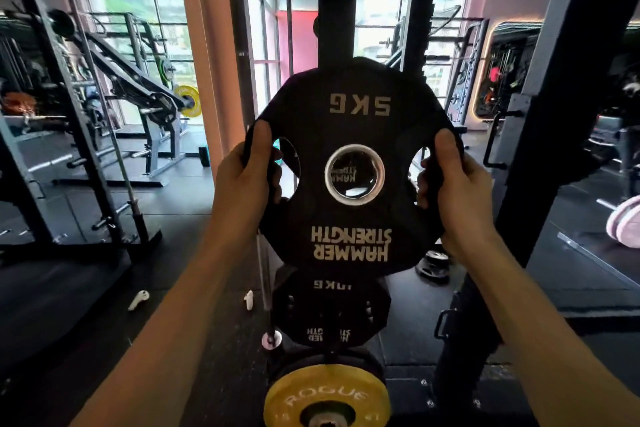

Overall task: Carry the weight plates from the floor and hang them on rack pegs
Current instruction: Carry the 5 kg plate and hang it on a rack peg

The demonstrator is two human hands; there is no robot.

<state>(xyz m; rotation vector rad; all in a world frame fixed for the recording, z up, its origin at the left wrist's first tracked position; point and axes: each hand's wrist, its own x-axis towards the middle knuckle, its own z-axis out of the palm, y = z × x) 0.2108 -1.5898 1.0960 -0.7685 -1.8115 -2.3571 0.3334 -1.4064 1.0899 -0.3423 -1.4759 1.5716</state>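
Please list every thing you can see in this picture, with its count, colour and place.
5 kg plate: 1, black, centre, held upright before the rack.
10 kg plate: 1, black, below it.
Rogue plate: 1, yellow, bottom centre.
Rack post: 1, black, behind the 5 kg plate.
Barbell: 1, steel, leaning at left.
Earbuds: 2, white, on the floor at left.
Left hand: grips the 5 kg plate's left edge.
Right hand: grips its right edge.

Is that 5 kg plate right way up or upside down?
Upside down: the lettering on the 5 kg plate reads inverted.
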